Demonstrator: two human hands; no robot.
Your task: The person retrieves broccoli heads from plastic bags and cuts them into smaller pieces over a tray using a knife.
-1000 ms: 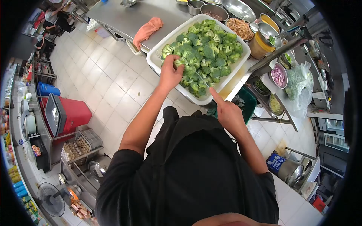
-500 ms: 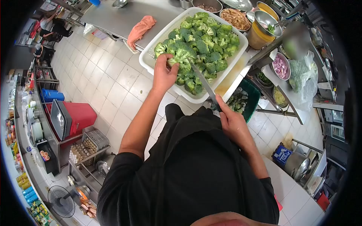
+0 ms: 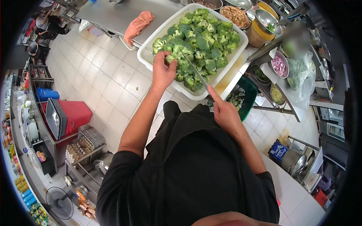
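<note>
My left hand is closed on a head of broccoli, holding it over the near left part of a white plastic basket. My right hand grips the handle of a long knife. The blade slants up and left, its tip against the held broccoli. Many cut broccoli florets fill the basket below. My fingers hide part of the broccoli's stem side.
An orange cloth lies on the steel table. Under the basket's right side stands a green bin with scraps. Bowls of sliced food and chopped purple onion sit to the right. Two people are far left.
The knife and my right hand have shifted slightly left and up, the blade tip moving further across the broccoli. My left hand keeps its hold. The whole view has shifted slightly.
</note>
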